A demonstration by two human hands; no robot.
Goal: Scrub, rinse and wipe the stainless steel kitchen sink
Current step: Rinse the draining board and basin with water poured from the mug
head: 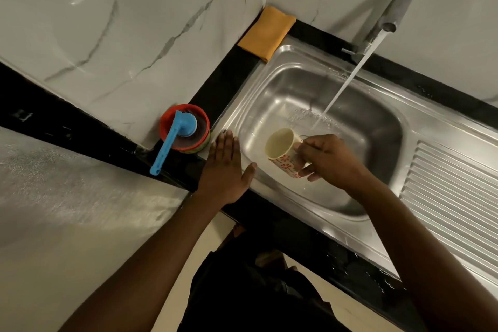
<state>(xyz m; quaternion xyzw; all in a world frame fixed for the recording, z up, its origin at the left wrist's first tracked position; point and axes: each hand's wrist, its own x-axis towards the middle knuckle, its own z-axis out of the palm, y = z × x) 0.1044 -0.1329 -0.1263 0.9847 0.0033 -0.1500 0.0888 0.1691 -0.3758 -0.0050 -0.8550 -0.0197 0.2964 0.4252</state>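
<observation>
Stainless steel sink point(296, 81) set in black worktop point(229, 75), in a corner under marble-look wall tiles; ribbed drainboard point(452, 186) on its right side. Tap point(396, 11) on the far wall is running, and the water stream point(347, 78) falls slantwise into the basin, landing on the floor of it just beyond the cup, not into it. Right grip point(331, 160), a bare hand, is over the near part of the basin, fingers curled round the handle side of a cream cup point(283, 149) with red flower print; cup tipped on its side, mouth facing left, looks empty inside. Left grip point(225, 170) is flat and open, fingers straight and together, thumb spread toward the basin, palm down on the near-left corner of the sink rim and worktop edge, holding nothing. Folded orange cloth point(266, 32) lies on the far-left corner, overlapping the sink rim. Red round tub point(200, 116) sits on the worktop just left of the sink, near the left fingertips, with a blue brush point(172, 140) lying across its top, handle sticking out toward the near side.
</observation>
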